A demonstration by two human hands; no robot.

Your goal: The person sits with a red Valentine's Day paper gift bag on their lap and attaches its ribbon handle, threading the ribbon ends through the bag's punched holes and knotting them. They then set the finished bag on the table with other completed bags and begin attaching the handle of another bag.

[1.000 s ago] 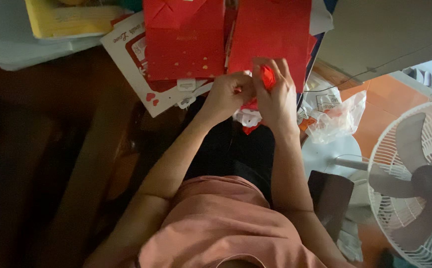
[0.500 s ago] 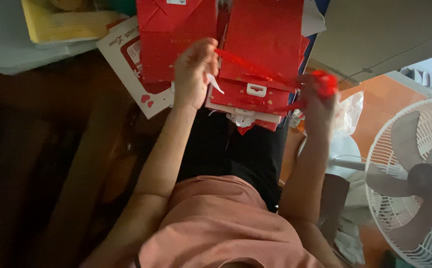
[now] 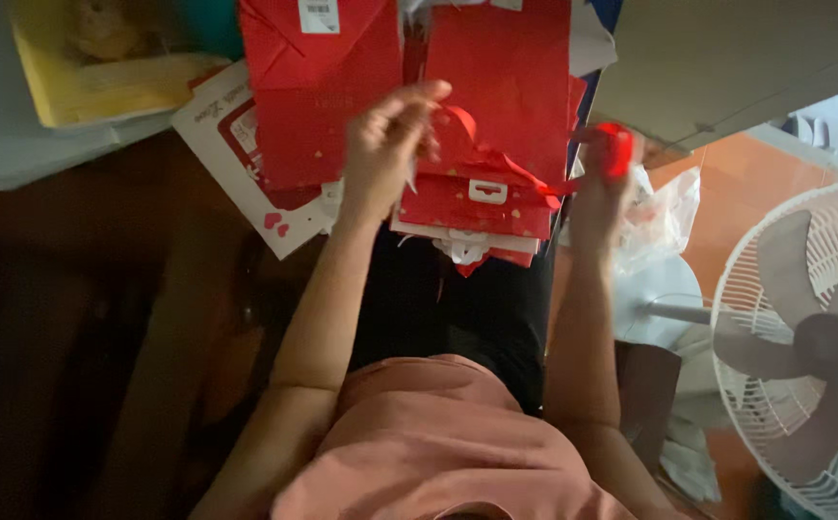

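Note:
My left hand (image 3: 390, 144) pinches one end of a thin red ribbon (image 3: 506, 164) above a stack of small red packets (image 3: 472, 204). The ribbon runs taut down to the right, to a red ribbon spool (image 3: 615, 149) gripped in my right hand (image 3: 594, 197). Both hands hover over two large red paper bags lying side by side, one (image 3: 318, 96) on the left and one (image 3: 506, 77) on the right. My hands are about a forearm's length apart.
A white card with red hearts (image 3: 236, 164) and a yellow-topped box (image 3: 91, 72) lie at the upper left. A crumpled clear plastic bag (image 3: 665, 221) sits by my right hand. A white standing fan (image 3: 804, 347) is at the right, and a beige board (image 3: 727, 58) is at the upper right.
A second ago my hands were together at the spool. They have drawn apart, left hand up and left, right hand to the right, pulling a length of ribbon out between them.

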